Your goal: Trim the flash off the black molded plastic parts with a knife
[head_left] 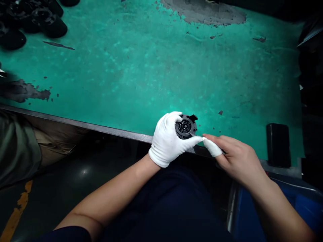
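My left hand (168,137), in a white glove, grips a round black plastic part (186,127) at the table's near edge. The part has a ringed face with small holes and a tab sticking out at its upper right. My right hand (236,154) is bare except for a white cover (213,148) on the thumb. Its thumb and forefinger are pinched together beside the tip of my left thumb. Whatever may lie between those fingertips is too small to make out.
A green, worn tabletop (121,74) spreads out ahead. Several dark parts (47,22) are heaped at the far left. To the right lies a black, phone-like rectangular object (278,145). A blue bin (285,205) stands below, and another person's clothed leg (52,134) is at left.
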The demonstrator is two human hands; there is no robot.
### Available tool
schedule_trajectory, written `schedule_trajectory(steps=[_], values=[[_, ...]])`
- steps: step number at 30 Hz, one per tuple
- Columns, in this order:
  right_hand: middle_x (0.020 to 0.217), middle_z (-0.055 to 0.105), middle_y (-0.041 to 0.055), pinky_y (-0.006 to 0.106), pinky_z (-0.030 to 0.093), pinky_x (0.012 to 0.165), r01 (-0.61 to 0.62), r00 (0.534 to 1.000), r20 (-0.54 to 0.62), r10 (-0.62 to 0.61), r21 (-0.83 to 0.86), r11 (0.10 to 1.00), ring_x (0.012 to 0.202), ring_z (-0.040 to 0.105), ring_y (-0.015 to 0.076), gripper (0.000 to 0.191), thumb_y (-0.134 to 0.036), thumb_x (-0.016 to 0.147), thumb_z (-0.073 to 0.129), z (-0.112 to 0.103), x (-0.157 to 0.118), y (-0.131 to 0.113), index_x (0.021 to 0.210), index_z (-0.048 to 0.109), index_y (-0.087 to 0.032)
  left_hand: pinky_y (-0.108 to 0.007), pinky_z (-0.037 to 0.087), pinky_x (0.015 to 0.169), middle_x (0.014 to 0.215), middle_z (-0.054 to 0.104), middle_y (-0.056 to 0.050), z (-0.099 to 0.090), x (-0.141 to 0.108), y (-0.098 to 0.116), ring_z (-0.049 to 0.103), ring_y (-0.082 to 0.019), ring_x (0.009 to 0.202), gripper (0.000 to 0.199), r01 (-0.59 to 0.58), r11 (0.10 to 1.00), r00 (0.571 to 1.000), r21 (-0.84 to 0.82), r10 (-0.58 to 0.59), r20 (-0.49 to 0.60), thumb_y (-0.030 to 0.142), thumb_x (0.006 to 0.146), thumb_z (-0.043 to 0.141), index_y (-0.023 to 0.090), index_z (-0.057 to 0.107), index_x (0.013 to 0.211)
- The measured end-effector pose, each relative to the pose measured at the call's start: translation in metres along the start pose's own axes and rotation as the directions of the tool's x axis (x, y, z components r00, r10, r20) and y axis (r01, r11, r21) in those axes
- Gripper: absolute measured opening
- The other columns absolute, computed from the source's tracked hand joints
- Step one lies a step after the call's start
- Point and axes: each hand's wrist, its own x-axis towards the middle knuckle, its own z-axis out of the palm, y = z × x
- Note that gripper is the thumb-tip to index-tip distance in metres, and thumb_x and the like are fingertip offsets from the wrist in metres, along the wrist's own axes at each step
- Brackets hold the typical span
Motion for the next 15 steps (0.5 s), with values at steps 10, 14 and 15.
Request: schedule_trajectory(steps=[10,14,15], values=[[0.097,0.075,0.0015,0.031,0.043,0.067,-0.069,0.996,-0.070,0.060,-0.128,0.989,0.088,0.071,0.0197,0.033,-0.031,0.100,0.054,0.009,-0.006,-0.009,0.129,0.069,-0.031,-0.045,0.051,0.103,0.125,0.064,-0.015,0.005,-0.004,0.002,0.064,-0.031,0.118,0.074,0.021,0.999,0.999,0.028,-0.020,-0.029,0.065,0.067,0.085,0.019,0.050,0.113],[0.098,0.076,0.0005,0.031,0.041,0.062,-0.142,0.987,-0.094,0.127,-0.175,0.974,0.085,0.071,0.0204,0.032,-0.031,0.098,0.056,0.011,-0.005,-0.015,0.126,0.070,-0.033,-0.045,0.051,0.103,0.124,0.064,-0.014,0.007,-0.005,0.002,0.064,-0.030,0.116,0.075,0.016,0.999,0.999,0.034,-0.015,-0.045,0.067,0.066,0.084,0.018,0.051,0.114],[0.097,0.076,0.0003,0.031,0.040,0.061,-0.177,0.982,-0.099,0.160,-0.197,0.964,0.084,0.071,0.0210,0.032,-0.030,0.097,0.056,0.011,-0.004,-0.017,0.126,0.071,-0.034,-0.045,0.051,0.104,0.123,0.064,-0.014,0.008,-0.006,0.003,0.064,-0.030,0.116,0.075,0.018,0.999,0.999,0.038,-0.016,-0.050,0.067,0.067,0.084,0.018,0.051,0.114]])
